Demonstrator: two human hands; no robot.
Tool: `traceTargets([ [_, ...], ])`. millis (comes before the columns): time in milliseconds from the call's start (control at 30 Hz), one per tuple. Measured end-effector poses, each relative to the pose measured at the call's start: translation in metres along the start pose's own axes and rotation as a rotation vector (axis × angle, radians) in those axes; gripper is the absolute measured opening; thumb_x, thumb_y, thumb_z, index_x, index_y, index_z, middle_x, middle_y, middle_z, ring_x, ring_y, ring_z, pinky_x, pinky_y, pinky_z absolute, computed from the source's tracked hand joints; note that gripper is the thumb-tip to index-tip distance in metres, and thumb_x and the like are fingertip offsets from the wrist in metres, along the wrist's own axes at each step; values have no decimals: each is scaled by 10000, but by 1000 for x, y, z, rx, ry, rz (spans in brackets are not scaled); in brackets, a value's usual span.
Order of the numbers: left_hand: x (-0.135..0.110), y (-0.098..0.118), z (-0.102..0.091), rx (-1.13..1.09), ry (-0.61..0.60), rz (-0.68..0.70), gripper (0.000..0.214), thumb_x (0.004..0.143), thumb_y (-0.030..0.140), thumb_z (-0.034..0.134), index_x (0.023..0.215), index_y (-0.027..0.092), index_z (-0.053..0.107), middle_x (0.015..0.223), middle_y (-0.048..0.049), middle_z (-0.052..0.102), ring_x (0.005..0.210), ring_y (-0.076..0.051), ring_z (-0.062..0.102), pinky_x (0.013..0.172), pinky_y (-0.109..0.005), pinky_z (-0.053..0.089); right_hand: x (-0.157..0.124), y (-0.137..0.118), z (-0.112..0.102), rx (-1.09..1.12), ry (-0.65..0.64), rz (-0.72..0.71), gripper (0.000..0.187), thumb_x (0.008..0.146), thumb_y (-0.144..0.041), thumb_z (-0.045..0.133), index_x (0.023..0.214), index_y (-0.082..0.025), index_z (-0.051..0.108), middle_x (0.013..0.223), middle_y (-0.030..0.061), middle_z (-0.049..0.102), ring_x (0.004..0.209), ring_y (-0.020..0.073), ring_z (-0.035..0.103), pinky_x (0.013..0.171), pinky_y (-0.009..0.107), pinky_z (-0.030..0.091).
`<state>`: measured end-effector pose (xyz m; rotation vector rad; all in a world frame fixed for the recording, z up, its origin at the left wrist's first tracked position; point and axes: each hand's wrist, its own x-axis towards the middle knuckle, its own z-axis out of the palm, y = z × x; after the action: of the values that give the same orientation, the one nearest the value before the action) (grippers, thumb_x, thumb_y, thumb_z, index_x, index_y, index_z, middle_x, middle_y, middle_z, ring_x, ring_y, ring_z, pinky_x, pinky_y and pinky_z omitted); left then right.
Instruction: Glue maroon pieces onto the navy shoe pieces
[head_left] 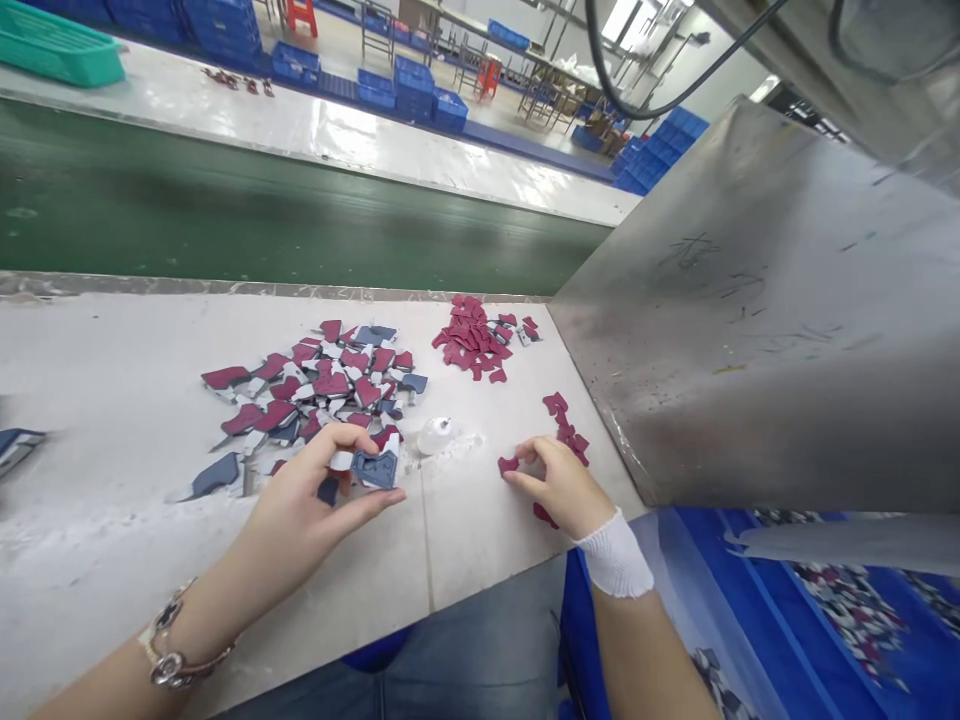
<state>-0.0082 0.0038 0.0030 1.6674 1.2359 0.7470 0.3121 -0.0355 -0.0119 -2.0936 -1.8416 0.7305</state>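
Note:
My left hand [319, 500] pinches a blue-grey and white cut piece [376, 467] just above the white worktable [112, 420], at the near edge of a heap of maroon, white and blue-grey pieces [315, 390]. My right hand [559, 485], with a white wrap on the wrist, presses its fingertips on a small maroon piece [508, 464] lying on the table. Another maroon piece [544, 516] peeks out under that hand. A short row of maroon pieces [566, 425] lies just behind it.
A pile of small maroon pieces [476, 340] sits further back. A small white cap-like object [436, 434] lies between my hands. A steel chute [750, 320] slopes on the right over a blue bin of pieces [847, 600]. A green conveyor belt [225, 220] runs behind the table.

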Motion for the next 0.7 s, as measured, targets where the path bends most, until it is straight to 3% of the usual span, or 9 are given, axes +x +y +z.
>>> traceTargets([
  [233,2,-4,2,21,1,41,340,822,489,702,995,261,519,990,11,566,686,-130,571,639,-289,493,13,-18,2,-85,-133,-112,146,825,-159,655,743,-199,542,784,-1,600,724,166,570,662,277,437],
  [367,0,-3,1,37,-15,48,310,852,456,687,1010,256,510,1016,0,561,693,-127,554,650,-286,485,12,-23,-11,-149,-141,-158,47,878,-144,579,869,-189,567,829,23,644,754,185,609,673,299,472],
  [467,1,-3,0,28,-19,43,306,856,436,693,1016,258,503,1018,2,556,687,-121,538,648,-279,481,1,-25,-20,-221,-143,-217,253,894,-21,441,1015,-179,596,994,62,678,939,201,633,848,342,501],
  [567,0,-3,0,-18,-28,30,314,846,425,710,1017,263,502,1007,11,551,692,-117,537,646,-269,481,-11,-28,-18,-317,-200,-293,449,833,56,441,1144,-215,619,1142,58,660,1075,213,607,965,367,487],
  [700,-1,2,3,-108,-35,38,289,842,366,723,1010,263,512,971,20,554,712,-112,539,649,-252,492,-20,-36,2,-471,-180,-270,446,801,92,439,1128,-134,643,1128,158,637,1032,304,620,866,439,544],
])
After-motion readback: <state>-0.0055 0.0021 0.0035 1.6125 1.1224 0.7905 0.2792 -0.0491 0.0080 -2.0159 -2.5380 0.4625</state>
